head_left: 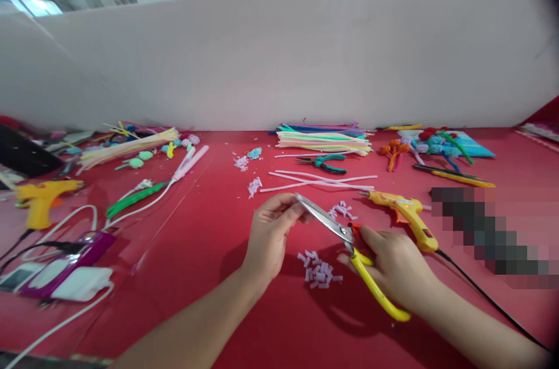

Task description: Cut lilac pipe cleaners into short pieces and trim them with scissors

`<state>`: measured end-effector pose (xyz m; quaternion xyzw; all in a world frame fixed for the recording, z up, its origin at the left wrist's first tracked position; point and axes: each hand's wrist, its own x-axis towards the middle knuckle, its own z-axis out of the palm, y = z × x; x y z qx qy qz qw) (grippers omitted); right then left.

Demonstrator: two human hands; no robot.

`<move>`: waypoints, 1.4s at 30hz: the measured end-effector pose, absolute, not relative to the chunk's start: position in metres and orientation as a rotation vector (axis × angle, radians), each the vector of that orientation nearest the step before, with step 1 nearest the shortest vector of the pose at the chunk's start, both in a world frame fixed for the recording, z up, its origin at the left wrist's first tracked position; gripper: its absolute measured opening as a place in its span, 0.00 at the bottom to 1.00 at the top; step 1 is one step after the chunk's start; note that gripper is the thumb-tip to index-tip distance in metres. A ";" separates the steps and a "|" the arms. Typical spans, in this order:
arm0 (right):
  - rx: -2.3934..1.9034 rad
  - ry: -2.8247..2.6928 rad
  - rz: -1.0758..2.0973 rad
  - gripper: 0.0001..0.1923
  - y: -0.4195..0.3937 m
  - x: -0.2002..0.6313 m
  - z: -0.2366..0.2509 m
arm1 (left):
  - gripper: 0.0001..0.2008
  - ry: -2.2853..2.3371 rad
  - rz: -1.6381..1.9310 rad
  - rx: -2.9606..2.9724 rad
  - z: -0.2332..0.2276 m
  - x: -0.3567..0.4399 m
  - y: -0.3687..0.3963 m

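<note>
My right hand (395, 264) grips a pair of scissors (325, 219) with one yellow and one red handle. The blades point up and left, close together, their tips touching or nearly touching the fingers of my left hand (271, 235). That hand is closed in a pinch; whatever lies between thumb and finger is too small and hidden to name. Below the blades lies a heap of short lilac cut pieces (320, 271), and a smaller heap (343, 209) lies behind them. Several long pale-lilac pipe cleaners (323, 180) rest on the red table (196, 276) beyond my hands.
Green-handled pliers (325, 163) and a bundle of coloured pipe cleaners (323, 141) lie at the back. A yellow glue gun (404, 212) with a cord is at right. Left are another glue gun (39, 200), a purple power strip (65, 267) and cables. A grey partition (279, 60) stands behind.
</note>
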<state>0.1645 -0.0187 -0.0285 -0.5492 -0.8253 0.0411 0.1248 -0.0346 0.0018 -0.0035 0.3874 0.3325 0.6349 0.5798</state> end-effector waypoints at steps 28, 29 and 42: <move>-1.552 -2.027 0.714 0.16 -0.013 0.155 -0.026 | 0.02 0.763 1.278 0.920 -0.012 -0.034 0.005; -1.522 -1.932 0.837 0.16 -0.012 0.154 -0.024 | 0.02 0.763 1.202 0.935 -0.013 -0.033 0.005; -1.425 -1.578 1.267 0.04 -0.018 0.147 -0.009 | 0.08 0.854 0.746 1.065 -0.015 -0.015 -0.008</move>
